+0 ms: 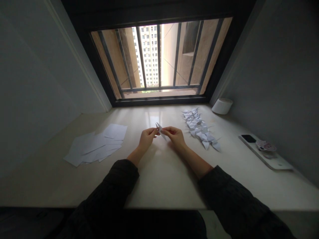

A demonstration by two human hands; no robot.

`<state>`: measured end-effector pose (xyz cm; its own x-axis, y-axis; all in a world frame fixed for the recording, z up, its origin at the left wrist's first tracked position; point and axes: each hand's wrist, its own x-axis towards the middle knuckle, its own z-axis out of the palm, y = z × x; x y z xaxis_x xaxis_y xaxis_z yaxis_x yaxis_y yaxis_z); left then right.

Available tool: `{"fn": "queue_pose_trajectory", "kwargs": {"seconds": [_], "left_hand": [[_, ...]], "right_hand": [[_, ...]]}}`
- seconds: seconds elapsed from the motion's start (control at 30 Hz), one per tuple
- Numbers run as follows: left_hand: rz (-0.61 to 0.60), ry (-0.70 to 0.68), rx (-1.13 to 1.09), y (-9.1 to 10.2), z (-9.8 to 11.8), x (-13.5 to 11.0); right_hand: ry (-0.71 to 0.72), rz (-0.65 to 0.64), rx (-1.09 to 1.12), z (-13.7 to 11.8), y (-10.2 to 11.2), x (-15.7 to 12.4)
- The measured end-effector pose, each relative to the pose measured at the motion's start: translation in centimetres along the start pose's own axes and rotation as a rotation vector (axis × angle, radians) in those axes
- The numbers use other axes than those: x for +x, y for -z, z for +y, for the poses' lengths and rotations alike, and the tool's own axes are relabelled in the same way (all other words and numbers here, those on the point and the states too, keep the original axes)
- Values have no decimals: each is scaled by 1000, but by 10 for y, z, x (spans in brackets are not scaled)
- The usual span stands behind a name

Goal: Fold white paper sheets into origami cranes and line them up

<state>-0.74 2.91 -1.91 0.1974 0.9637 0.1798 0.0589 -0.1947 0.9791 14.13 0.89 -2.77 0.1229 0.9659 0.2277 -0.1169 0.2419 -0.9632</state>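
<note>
A small, partly folded piece of white paper (159, 129) is pinched between both my hands just above the pale tabletop (159, 172), near its middle. My left hand (147, 137) grips the paper's left end with closed fingers. My right hand (175, 135) holds the right end, fingers curled round it. Both forearms wear dark sleeves. To the left lies a loose spread of flat white paper sheets (96, 144). On the right sits a pile of several folded white paper figures (200, 129).
A white round object (222, 106) stands at the back right by the barred window (159, 59). A white phone with a sticker on it (264, 151) lies along the right side. Walls close in on both sides; the table's near edge is at my body.
</note>
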Motion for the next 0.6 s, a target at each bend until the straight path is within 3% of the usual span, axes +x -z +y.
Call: {"fn": "queue_pose_trajectory", "kwargs": {"seconds": [0.3,0.6], "left_hand": [[-57,-52,18,-1,2,-2],[-41,-48,43,-3,7,-5]], "right_hand": [[66,79,-88,3,0,-1],[72,66,-130,-1,-1,-4]]}}
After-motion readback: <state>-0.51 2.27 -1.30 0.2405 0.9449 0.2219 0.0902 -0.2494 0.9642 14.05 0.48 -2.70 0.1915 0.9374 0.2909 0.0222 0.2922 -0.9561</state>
